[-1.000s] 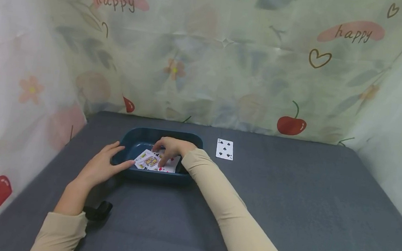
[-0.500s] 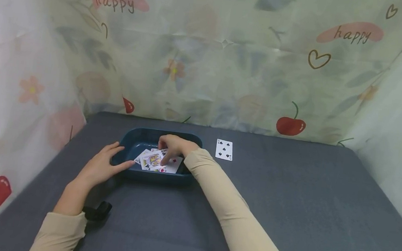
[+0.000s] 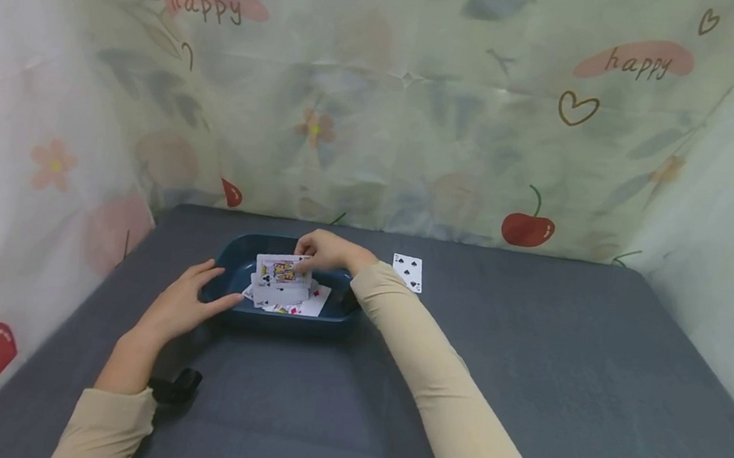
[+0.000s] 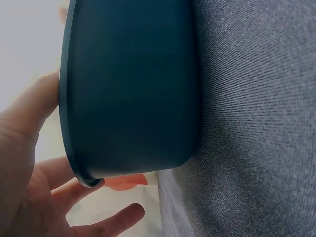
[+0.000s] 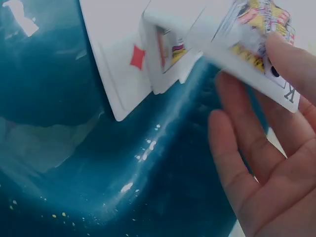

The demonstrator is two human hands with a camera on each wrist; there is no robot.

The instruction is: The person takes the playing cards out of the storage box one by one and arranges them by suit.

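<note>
Pinching king by edge over tray

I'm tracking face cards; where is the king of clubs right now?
In the head view, left of center, the king of clubs is held in the right hand, above the other cards in the dark blue tray.

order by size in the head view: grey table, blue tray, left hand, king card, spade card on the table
1. Grey table
2. Blue tray
3. Left hand
4. King card and spade card, unranked: the right hand partly covers the first, the right sleeve the second.
</note>
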